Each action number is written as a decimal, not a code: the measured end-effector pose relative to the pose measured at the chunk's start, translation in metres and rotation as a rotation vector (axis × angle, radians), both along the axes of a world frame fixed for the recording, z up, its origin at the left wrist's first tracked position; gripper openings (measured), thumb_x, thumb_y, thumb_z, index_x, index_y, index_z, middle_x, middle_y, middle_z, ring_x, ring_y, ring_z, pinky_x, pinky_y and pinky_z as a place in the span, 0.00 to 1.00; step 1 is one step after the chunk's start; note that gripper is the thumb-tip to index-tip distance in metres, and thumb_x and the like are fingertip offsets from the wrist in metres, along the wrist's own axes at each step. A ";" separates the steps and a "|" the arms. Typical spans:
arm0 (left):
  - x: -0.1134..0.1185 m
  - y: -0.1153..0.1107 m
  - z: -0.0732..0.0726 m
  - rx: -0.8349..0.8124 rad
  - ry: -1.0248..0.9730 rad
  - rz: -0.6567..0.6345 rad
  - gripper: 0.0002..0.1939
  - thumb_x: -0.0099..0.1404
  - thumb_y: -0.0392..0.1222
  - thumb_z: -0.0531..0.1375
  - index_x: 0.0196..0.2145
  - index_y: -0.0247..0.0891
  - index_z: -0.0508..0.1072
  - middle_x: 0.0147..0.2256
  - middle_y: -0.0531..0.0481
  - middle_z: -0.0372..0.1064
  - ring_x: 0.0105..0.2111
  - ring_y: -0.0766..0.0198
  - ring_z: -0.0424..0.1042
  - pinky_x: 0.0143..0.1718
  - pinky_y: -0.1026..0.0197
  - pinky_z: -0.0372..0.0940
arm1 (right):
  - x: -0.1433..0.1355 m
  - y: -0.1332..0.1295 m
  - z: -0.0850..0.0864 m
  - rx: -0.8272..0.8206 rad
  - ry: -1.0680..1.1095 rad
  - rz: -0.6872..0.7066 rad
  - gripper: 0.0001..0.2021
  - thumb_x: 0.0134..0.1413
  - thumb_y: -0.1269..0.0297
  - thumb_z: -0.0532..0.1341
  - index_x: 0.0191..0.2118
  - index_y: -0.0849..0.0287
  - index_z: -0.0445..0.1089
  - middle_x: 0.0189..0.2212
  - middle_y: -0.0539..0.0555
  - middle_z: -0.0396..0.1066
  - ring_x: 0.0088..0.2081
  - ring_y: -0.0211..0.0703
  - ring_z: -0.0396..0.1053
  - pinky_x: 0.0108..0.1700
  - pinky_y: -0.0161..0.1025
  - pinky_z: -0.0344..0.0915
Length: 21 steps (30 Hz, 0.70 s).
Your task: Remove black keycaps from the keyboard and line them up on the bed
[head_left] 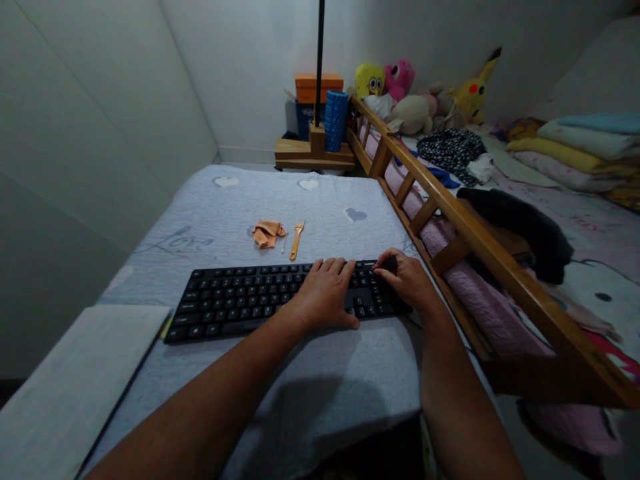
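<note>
A black keyboard (245,293) lies across the cloth-covered surface in front of me. My left hand (327,287) rests palm down on its right half, fingers stretched out and thumb spread towards the near edge. At the keyboard's right end, my right hand (407,277) is closed in a pinch over the number keys. Something dark shows between its thumb and fingers, but its kind is hidden. Beyond the keyboard lie a crumpled orange cloth (269,234), a thin white cotton swab (285,243) and a small brush with an orange handle (295,247).
A wooden bed rail (450,207) runs close along the right side, with bedding and plush toys (413,113) behind it. At the near left lies a pale flat board (80,373). A blue foam roller (336,121) and orange box (319,87) stand at the back beside a black pole (319,60).
</note>
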<state>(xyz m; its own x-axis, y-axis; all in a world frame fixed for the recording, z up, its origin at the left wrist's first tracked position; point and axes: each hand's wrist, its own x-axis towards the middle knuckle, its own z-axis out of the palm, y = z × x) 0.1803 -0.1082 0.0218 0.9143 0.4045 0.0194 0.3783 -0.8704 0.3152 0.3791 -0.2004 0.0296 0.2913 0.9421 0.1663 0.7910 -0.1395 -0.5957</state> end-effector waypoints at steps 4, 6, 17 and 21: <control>0.000 0.001 -0.001 -0.005 -0.009 -0.006 0.56 0.47 0.64 0.65 0.66 0.32 0.52 0.62 0.33 0.57 0.62 0.42 0.56 0.64 0.43 0.47 | 0.000 0.000 -0.002 0.019 -0.003 -0.001 0.03 0.54 0.64 0.61 0.35 0.55 0.68 0.31 0.51 0.75 0.34 0.44 0.72 0.40 0.39 0.64; 0.000 0.001 -0.001 -0.007 -0.014 -0.004 0.56 0.46 0.64 0.65 0.66 0.34 0.52 0.62 0.33 0.57 0.62 0.42 0.56 0.64 0.43 0.47 | 0.001 0.001 -0.002 0.029 -0.006 0.001 0.03 0.54 0.64 0.60 0.35 0.55 0.68 0.31 0.51 0.75 0.34 0.44 0.72 0.41 0.39 0.64; 0.000 0.001 -0.004 0.001 -0.022 -0.003 0.58 0.44 0.63 0.67 0.66 0.33 0.53 0.62 0.33 0.57 0.62 0.42 0.56 0.64 0.45 0.47 | 0.005 0.003 0.001 0.017 0.073 -0.042 0.06 0.52 0.60 0.62 0.34 0.56 0.68 0.29 0.51 0.73 0.32 0.44 0.70 0.37 0.39 0.62; 0.000 0.001 -0.004 -0.010 -0.026 0.001 0.58 0.44 0.64 0.68 0.66 0.36 0.53 0.63 0.34 0.56 0.63 0.42 0.55 0.65 0.43 0.46 | 0.005 -0.001 0.004 0.038 0.112 -0.053 0.06 0.52 0.60 0.62 0.34 0.56 0.69 0.29 0.51 0.73 0.31 0.43 0.71 0.36 0.39 0.63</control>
<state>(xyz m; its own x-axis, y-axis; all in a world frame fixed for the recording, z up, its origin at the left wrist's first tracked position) 0.1800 -0.1068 0.0177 0.9130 0.4061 0.0390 0.3711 -0.8665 0.3340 0.3843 -0.2011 0.0340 0.3596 0.9184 0.1651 0.7114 -0.1554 -0.6854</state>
